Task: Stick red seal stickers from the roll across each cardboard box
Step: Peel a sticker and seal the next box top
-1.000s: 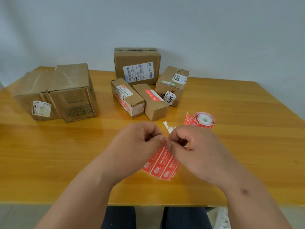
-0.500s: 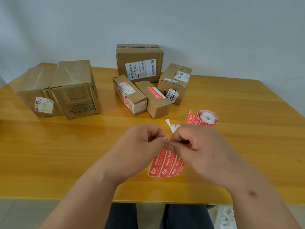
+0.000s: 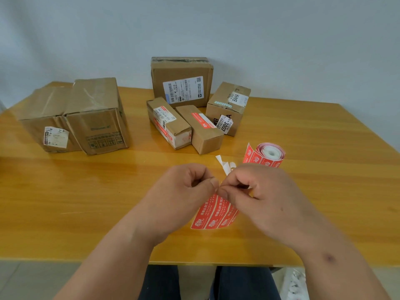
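Observation:
A loose strip of red seal stickers point(image 3: 213, 215) hangs over the wooden table point(image 3: 86, 202) between my hands. My left hand point(image 3: 184, 191) and my right hand point(image 3: 257, 195) meet thumb to thumb and pinch its upper edge. The sticker roll point(image 3: 269, 155) lies just behind my right hand, with white backing paper point(image 3: 225, 164) curling up beside it. Several cardboard boxes stand further back: two long narrow ones point(image 3: 167, 122) point(image 3: 200, 129), a small cube point(image 3: 228, 108), and a larger box point(image 3: 181, 82) against the wall.
Two big taped boxes point(image 3: 95, 115) point(image 3: 43, 118) sit side by side at the table's left. The near table edge point(image 3: 194, 262) runs just under my forearms, with my legs below it. A pale wall closes off the back.
The hands have stayed pinched on the strip. The hanging end of the strip has swung slightly, and the view has tilted a little so the boxes sit higher in the frame.

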The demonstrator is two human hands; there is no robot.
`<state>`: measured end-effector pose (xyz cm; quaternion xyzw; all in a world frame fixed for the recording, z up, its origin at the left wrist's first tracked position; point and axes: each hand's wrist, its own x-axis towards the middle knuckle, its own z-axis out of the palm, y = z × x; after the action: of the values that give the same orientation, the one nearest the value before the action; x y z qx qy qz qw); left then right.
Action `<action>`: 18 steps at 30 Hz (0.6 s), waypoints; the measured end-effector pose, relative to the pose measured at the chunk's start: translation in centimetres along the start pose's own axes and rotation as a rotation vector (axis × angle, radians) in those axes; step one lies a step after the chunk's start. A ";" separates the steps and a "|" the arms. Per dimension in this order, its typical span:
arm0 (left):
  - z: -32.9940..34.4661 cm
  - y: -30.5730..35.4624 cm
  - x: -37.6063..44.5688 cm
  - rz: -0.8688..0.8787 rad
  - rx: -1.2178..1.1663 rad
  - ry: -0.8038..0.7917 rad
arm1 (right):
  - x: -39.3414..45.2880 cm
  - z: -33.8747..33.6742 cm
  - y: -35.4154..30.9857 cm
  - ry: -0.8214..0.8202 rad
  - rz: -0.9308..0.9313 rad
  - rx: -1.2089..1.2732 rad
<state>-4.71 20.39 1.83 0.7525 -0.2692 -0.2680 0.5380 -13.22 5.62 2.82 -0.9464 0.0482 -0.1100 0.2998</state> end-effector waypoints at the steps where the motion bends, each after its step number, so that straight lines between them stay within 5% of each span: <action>1: 0.0 0.1 0.0 -0.004 0.001 -0.004 | 0.0 -0.1 0.0 -0.007 0.036 0.047; 7: 0.2 0.3 -0.1 -0.002 0.006 0.000 | -0.1 -0.5 -0.3 -0.078 0.183 0.168; 18: 0.3 0.1 0.1 -0.044 -0.103 0.020 | -0.1 0.1 0.0 0.020 0.102 0.057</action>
<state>-4.86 20.05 1.77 0.7321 -0.2331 -0.2856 0.5729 -13.34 5.71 2.77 -0.9327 0.0964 -0.1055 0.3311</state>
